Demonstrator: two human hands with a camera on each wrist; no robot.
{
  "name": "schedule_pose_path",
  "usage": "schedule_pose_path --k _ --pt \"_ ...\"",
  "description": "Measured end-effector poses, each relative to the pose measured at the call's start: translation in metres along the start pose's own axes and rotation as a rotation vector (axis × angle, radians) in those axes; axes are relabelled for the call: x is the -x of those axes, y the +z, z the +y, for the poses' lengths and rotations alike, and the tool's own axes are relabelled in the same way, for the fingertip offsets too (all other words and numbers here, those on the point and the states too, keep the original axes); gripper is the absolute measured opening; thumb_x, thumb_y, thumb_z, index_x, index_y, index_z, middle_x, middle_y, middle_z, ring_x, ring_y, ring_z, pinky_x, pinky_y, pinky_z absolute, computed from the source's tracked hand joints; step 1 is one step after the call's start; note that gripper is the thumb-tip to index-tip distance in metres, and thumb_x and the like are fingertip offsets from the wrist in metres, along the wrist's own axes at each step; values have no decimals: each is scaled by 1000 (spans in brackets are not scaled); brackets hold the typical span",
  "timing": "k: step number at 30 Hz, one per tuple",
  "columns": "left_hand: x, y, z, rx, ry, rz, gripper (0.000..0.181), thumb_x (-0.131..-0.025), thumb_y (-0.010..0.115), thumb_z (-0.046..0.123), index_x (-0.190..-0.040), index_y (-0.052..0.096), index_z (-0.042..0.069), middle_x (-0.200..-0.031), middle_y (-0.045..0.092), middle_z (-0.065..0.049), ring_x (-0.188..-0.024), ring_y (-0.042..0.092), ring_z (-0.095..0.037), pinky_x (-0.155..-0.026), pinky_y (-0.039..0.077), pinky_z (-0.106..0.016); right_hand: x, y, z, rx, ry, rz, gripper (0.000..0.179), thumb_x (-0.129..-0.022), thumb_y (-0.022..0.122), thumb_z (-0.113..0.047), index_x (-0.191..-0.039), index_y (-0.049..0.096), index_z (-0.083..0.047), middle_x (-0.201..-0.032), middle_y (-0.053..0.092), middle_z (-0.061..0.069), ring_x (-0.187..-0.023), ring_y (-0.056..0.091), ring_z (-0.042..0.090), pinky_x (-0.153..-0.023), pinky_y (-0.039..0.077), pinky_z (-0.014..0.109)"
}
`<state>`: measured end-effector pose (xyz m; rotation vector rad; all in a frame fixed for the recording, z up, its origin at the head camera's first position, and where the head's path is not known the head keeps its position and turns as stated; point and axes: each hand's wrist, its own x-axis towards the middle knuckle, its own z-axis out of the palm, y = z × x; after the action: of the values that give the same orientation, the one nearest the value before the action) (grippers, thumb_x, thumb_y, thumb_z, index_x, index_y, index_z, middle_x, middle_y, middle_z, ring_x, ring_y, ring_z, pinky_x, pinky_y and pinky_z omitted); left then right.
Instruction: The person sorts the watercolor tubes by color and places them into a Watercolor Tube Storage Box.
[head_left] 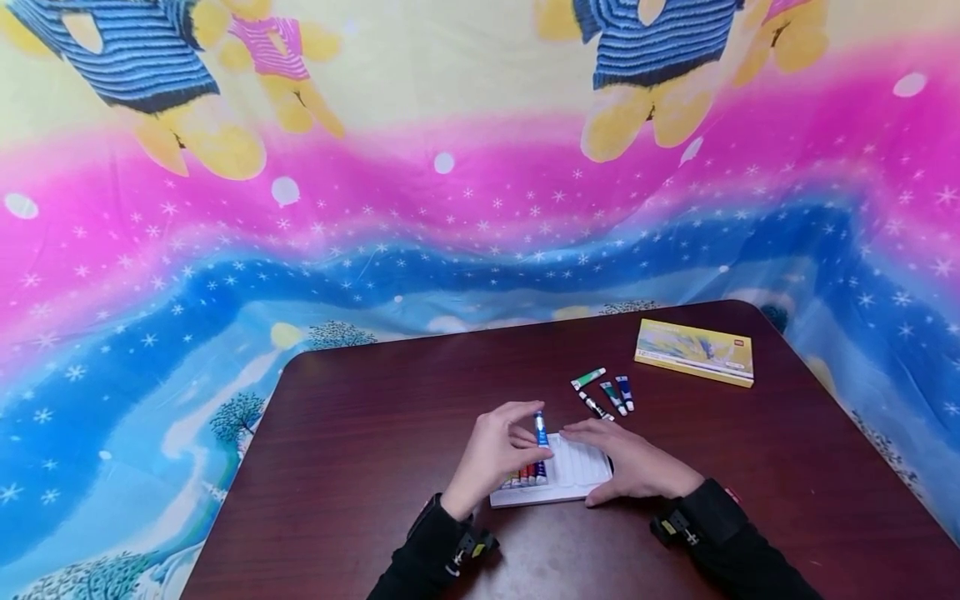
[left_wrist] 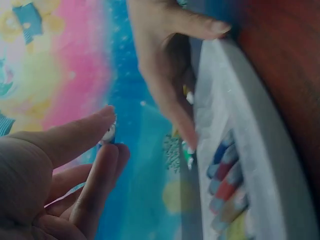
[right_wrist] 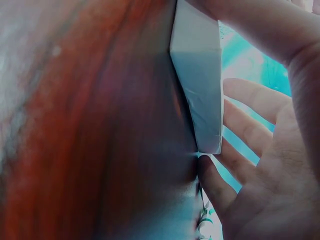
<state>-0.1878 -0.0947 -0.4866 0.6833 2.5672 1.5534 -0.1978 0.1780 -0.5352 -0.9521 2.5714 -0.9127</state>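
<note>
My left hand (head_left: 491,454) pinches a blue paint tube (head_left: 541,427) between thumb and fingertips, upright above a white tray (head_left: 581,467). In the left wrist view the tube is mostly hidden by the fingers. Several paint tubes (left_wrist: 227,180), yellow, red and dark ones among them, lie side by side in the tray's left part. Grooves show in its right part. My right hand (head_left: 641,460) holds the tray's right end, thumb at the near edge and fingers toward the far edge. The right wrist view shows those fingers spread along the tray's side (right_wrist: 202,90).
Beyond the tray lie loose tubes: a light green tube (head_left: 588,379), a dark green tube (head_left: 612,398), a dark blue tube (head_left: 625,393) and a black tube (head_left: 596,406). A yellow box (head_left: 693,353) rests at the table's (head_left: 375,417) back right. A patterned cloth (head_left: 450,208) hangs behind.
</note>
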Motion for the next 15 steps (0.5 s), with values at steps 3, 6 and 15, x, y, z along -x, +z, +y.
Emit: schedule_pose_path --k 3,6,15 --pt "-1 7 0 -34 -12 4 60 -84 87 12 -140 66 11 -141 65 -12 -86 75 -6 -74 59 -16 -1 0 0 0 2 -2 93 -80 86 -52 -156 47 -16 -155 48 10 -141 43 38 -106 44 64" --pt "0 8 -1 -62 -17 14 58 -83 88 11 -137 68 10 -142 65 -11 -86 75 -7 -74 58 -15 -1 0 1 3 2 -4 93 -80 86 -52 -157 47 -16 -156 48 10 -142 43 38 -107 44 64" --pt "-3 17 -12 -154 22 -19 55 -81 89 9 -132 69 -1 -138 66 -19 -83 75 -8 -70 56 -11 -1 2 2 30 -19 19 93 -78 87 -52 -155 49 -15 -154 50 7 -142 45 36 -107 45 60"
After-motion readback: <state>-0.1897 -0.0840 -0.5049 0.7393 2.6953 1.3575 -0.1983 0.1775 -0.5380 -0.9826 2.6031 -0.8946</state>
